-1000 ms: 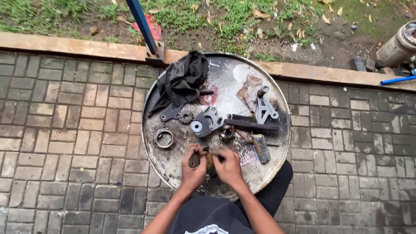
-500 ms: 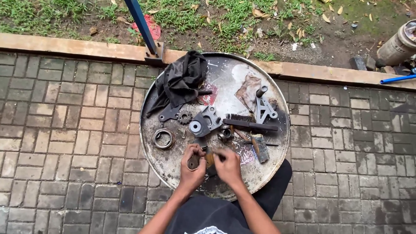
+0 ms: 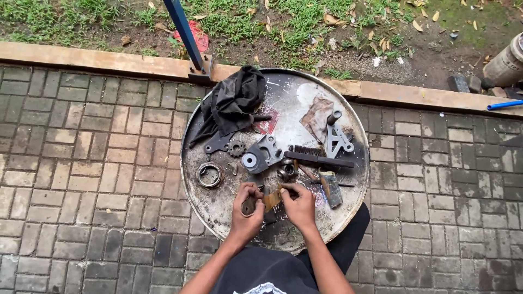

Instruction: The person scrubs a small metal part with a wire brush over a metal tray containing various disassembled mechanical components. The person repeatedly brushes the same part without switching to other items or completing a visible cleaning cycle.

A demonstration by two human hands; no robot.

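Near the tabletop's (image 3: pixel 218 212) front edge: left hand (image 3: pixel 246 209) with fingers closed around a small dark part (image 3: pixel 249 206), right hand (image 3: pixel 298 205) with fingers pinching a brown strip (image 3: pixel 271 199) just beside it. Further back, a grey bracket (image 3: pixel 260 155), a ring (image 3: pixel 210 175); black rag (image 3: pixel 233 102) at the far-left edge.

1. Worn on the head, looking almost straight down from above.
2. Facing forward over the round metal tray (image 3: pixel 218 218), with brick paving (image 3: pixel 92 179) on both sides and a curb (image 3: pixel 98 59) and grass (image 3: pixel 261 24) along the top edge.
3. Set fairly high: whole tray in frame, parts on it small.
4. Left hand (image 3: pixel 246 209) and right hand (image 3: pixel 297 204) entering from the bottom centre.
5. Single view only; nothing shared with another.
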